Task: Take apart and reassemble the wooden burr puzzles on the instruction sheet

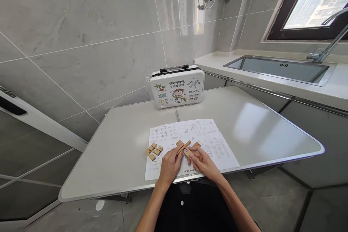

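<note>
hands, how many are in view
2: the left hand, pinching a wooden stick, and the right hand beside it, gripping a wooden piece, both over the paper. No others show.

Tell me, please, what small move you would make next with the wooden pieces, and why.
I would probably turn the stick in the left hand to line up with the block in the right hand, since the two are held close together but at different angles; whether they touch is hard to tell.
</note>
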A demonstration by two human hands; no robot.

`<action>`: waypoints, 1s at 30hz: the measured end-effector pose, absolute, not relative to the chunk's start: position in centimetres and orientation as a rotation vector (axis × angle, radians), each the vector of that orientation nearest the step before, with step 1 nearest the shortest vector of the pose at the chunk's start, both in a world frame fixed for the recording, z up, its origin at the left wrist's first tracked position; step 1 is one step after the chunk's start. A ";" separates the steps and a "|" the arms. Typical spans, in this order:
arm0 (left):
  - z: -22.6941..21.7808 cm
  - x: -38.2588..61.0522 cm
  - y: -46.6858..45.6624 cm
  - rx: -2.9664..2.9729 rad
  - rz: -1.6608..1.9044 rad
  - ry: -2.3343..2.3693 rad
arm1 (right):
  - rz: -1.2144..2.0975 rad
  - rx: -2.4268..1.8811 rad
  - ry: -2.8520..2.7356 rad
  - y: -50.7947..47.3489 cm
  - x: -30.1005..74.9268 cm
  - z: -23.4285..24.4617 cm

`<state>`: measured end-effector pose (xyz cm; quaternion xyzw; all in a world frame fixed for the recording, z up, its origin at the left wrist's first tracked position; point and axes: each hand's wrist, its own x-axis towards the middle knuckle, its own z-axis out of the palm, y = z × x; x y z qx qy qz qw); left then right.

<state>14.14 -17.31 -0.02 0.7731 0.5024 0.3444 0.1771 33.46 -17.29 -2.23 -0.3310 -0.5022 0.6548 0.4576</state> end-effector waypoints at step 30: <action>0.3 14.4 -17.7 2.209 1.078 1.495 | 1.657 -0.821 -1.268 -17.3 33.5 -2.6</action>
